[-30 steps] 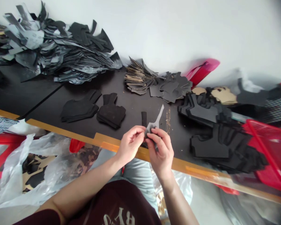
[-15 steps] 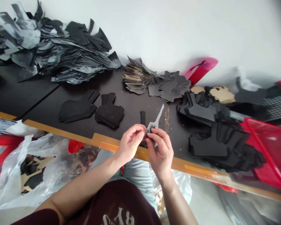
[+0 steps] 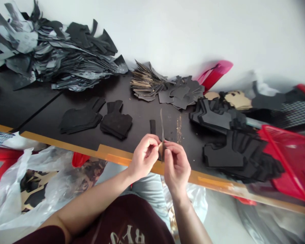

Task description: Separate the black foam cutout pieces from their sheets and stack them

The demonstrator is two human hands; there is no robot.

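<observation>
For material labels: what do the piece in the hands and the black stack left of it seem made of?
Held piece: edge-on, sheet-thin, stands stiff, tan at its base; likely card-backed sheet. Black stack: matte, fuzzy, thick layers; probably foam or felt.

The left hand (image 3: 144, 156) and the right hand (image 3: 177, 166) meet fingertip to fingertip just below the middle of the view, the left at 9 o'clock of the right. Both are curled, thumb pressed against forefinger in a tight pinch, with their backs toward the camera. The bare left forearm (image 3: 91, 203) runs in from 7 o'clock and the right forearm (image 3: 188, 220) from 6 o'clock, both wrists nearly straight.
</observation>
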